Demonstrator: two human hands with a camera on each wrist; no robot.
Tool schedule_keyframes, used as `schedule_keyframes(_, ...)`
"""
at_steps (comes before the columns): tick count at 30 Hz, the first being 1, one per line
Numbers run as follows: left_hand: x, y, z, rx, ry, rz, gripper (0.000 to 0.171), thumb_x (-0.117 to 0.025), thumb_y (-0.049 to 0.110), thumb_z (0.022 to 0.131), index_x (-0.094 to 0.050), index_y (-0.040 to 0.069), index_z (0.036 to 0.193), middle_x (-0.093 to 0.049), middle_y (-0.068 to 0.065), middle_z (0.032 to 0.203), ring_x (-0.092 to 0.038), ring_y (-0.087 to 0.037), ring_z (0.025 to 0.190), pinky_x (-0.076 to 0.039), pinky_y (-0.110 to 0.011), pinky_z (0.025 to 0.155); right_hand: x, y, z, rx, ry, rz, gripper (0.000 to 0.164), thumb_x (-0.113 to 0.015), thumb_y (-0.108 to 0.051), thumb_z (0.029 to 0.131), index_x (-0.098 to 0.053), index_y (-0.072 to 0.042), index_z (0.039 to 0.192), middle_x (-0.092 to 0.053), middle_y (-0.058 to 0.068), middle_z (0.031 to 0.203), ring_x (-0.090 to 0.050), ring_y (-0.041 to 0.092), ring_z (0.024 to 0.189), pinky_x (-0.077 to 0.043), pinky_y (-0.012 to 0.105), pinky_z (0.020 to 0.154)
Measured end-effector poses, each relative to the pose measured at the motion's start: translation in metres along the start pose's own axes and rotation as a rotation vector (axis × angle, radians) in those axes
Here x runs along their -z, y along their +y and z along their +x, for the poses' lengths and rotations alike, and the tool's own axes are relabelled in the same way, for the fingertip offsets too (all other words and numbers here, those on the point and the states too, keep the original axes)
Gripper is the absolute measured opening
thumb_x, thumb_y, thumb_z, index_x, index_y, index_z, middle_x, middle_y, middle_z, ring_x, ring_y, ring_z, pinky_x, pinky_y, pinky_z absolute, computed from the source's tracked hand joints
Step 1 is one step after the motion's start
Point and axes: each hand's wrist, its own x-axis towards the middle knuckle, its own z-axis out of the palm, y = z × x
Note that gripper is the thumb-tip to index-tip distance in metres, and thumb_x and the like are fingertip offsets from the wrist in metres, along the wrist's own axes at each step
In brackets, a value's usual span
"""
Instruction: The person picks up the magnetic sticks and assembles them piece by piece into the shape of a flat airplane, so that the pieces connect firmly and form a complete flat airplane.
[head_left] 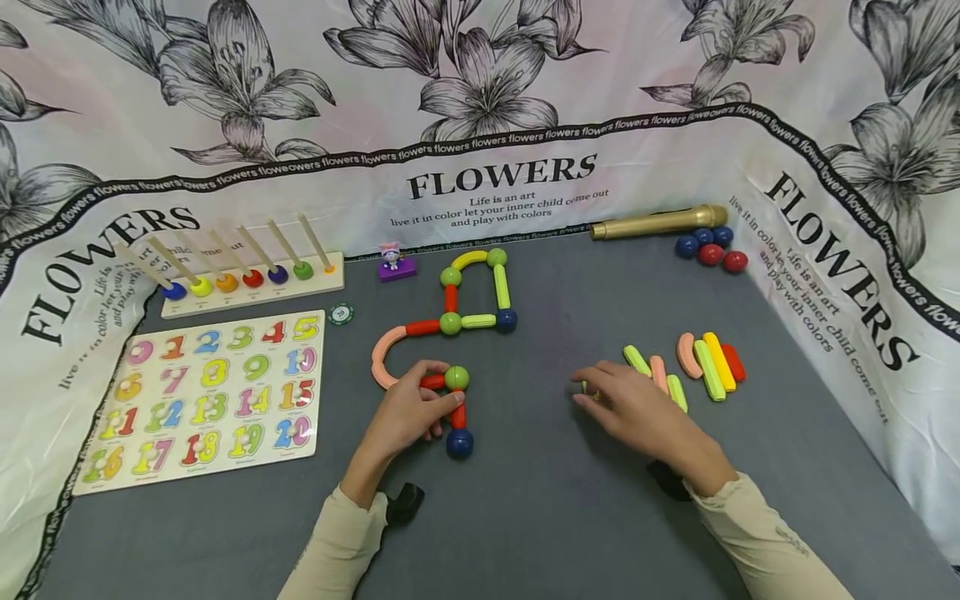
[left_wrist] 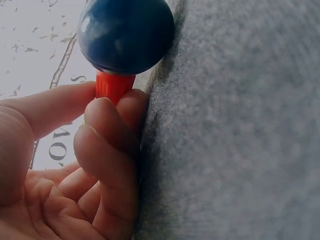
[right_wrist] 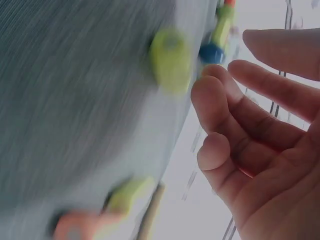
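Note:
My left hand (head_left: 408, 408) pinches a short red rod (left_wrist: 111, 85) between thumb and fingers, just below a dark blue ball (left_wrist: 127, 35). That rod hangs off a green ball (head_left: 457, 378), which another red rod joins to a curved pink piece (head_left: 384, 354). Farther back, the pink arc continues into a linked shape of rods and balls, with a green ball (head_left: 450, 323) at one corner. My right hand (head_left: 630, 408) hovers over the table, fingers loosely bent and holding nothing. Close by its fingertips lies a yellow-green rod (right_wrist: 171, 61), mostly covered by the hand in the head view.
Loose rods, including a yellow one (head_left: 718, 362), lie right of my right hand. Blue and red balls (head_left: 711, 254) sit behind them beside a gold microphone (head_left: 660, 222). On the left are a number board (head_left: 321, 400), a peg stand (head_left: 255, 292) and a small figure (head_left: 395, 265).

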Motion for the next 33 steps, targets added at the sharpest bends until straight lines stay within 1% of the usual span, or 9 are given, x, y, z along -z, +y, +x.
schedule_keyframes(4,0.0,0.0,0.0,0.002,0.005,-0.01,0.049,-0.078,0.024,0.101,-0.059,0.008,0.143,-0.063,-0.007,0.066,-0.058,-0.02,0.053,-0.049,-0.034,0.053,0.016,0.02,-0.013,-0.077,0.073,-0.016,0.024,-0.081,-0.004,0.094,-0.076,0.0,0.117,-0.066,-0.003,0.091,-0.056,0.008,0.075,-0.052,0.033,0.066)
schedule_keyframes(7,0.001,0.001,0.0,0.004,0.01,-0.017,0.049,-0.078,0.023,0.101,-0.058,0.008,0.143,-0.063,-0.007,0.066,-0.059,-0.02,0.053,-0.049,-0.034,0.053,0.028,0.033,-0.019,-0.133,0.125,-0.054,0.024,-0.082,-0.005,0.093,-0.075,0.002,0.115,-0.063,-0.005,0.085,-0.054,0.009,0.073,-0.05,0.035,0.065)
schedule_keyframes(11,0.001,0.001,0.0,0.007,0.013,-0.02,0.049,-0.077,0.023,0.101,-0.058,0.008,0.144,-0.063,-0.007,0.067,-0.059,-0.02,0.053,-0.049,-0.033,0.052,0.042,0.051,-0.027,-0.198,0.164,-0.094,0.021,-0.08,-0.005,0.095,-0.075,0.004,0.113,-0.067,-0.001,0.086,-0.055,0.013,0.072,-0.049,0.037,0.064)
schedule_keyframes(16,0.003,0.001,0.0,0.013,0.014,-0.015,0.049,-0.077,0.023,0.101,-0.058,0.008,0.144,-0.064,-0.008,0.067,-0.059,-0.021,0.053,-0.049,-0.031,0.052,0.054,0.074,-0.032,-0.232,0.211,-0.13,0.017,-0.078,-0.004,0.095,-0.075,0.006,0.109,-0.067,0.004,0.085,-0.057,0.019,0.073,-0.048,0.043,0.065)
schedule_keyframes(23,0.004,0.001,-0.002,0.014,0.032,-0.004,0.049,-0.077,0.022,0.101,-0.058,0.008,0.143,-0.063,-0.007,0.067,-0.059,-0.021,0.053,-0.049,-0.031,0.052,0.073,0.106,-0.023,-0.347,0.187,-0.071,0.023,-0.07,-0.006,0.101,-0.073,0.01,0.116,-0.071,0.022,0.1,-0.065,0.038,0.09,-0.049,0.058,0.079)
schedule_keyframes(26,0.001,-0.001,-0.003,0.013,0.019,-0.017,0.049,-0.078,0.022,0.101,-0.059,0.008,0.143,-0.063,-0.007,0.065,-0.059,-0.02,0.052,-0.049,-0.031,0.051,0.074,0.114,-0.028,-0.377,0.109,-0.081,0.022,-0.072,-0.009,0.099,-0.073,0.011,0.109,-0.07,0.025,0.099,-0.062,0.043,0.093,-0.045,0.061,0.083)
schedule_keyframes(29,-0.002,-0.003,-0.003,0.008,-0.003,-0.031,0.05,-0.077,0.022,0.101,-0.058,0.006,0.143,-0.062,-0.006,0.065,-0.058,-0.018,0.051,-0.049,-0.031,0.051,0.069,0.117,-0.034,-0.398,0.027,-0.124,0.027,-0.077,-0.016,0.097,-0.072,0.011,0.099,-0.067,0.026,0.096,-0.056,0.047,0.097,-0.038,0.064,0.09)
schedule_keyframes(31,-0.003,-0.003,-0.002,0.003,-0.01,-0.036,0.049,-0.077,0.023,0.101,-0.058,0.006,0.143,-0.063,-0.006,0.065,-0.058,-0.018,0.051,-0.049,-0.031,0.051,0.063,0.116,-0.035,-0.417,0.006,-0.156,0.031,-0.078,-0.02,0.096,-0.071,0.011,0.095,-0.063,0.029,0.097,-0.051,0.051,0.1,-0.033,0.067,0.094)
schedule_keyframes(33,-0.003,-0.002,-0.001,-0.008,-0.007,-0.027,0.049,-0.077,0.023,0.101,-0.059,0.007,0.143,-0.063,-0.007,0.065,-0.058,-0.019,0.051,-0.05,-0.031,0.051,0.057,0.115,-0.034,-0.423,0.019,-0.192,0.031,-0.079,-0.02,0.095,-0.07,0.009,0.09,-0.06,0.034,0.101,-0.048,0.054,0.104,-0.033,0.069,0.093)
